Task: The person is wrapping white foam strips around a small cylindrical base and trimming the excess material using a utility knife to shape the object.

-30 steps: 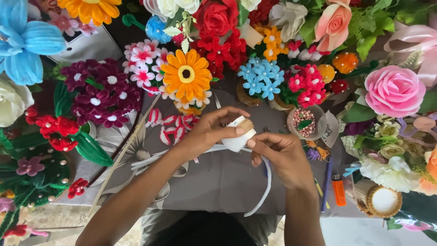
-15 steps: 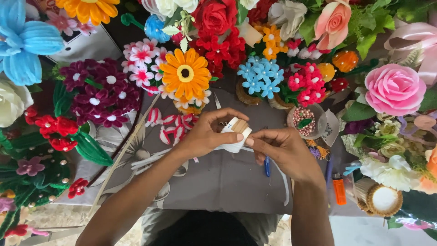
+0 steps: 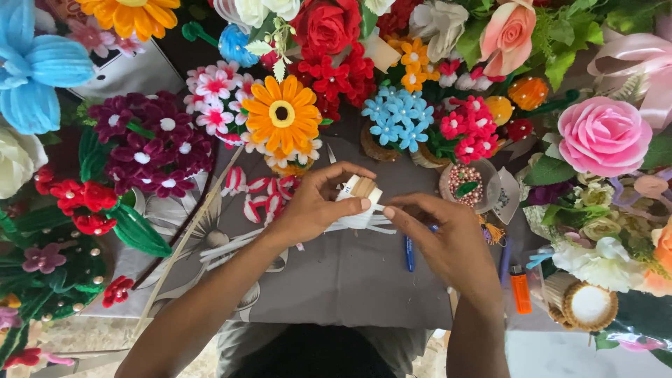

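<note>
Head view is showing the left hand (image 3: 308,210) pinching one small spool of white ribbon (image 3: 362,192) above the middle of the grey counter (image 3: 350,280), while the right hand (image 3: 448,241) is gripping the ribbon's loose end between thumb and forefinger. The ribbon looks light, soft and slippery, best held by the spool's rims. One orange lighter (image 3: 521,292) is lying to the right, one blue pen (image 3: 409,252) nearby.

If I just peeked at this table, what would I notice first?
Probably the big orange flower with its dark middle, standing just above the two hands. Next the fat pink rose at the right edge. In the middle, the left hand holds a small spool wound with white strips while the right hand touches it.
</note>
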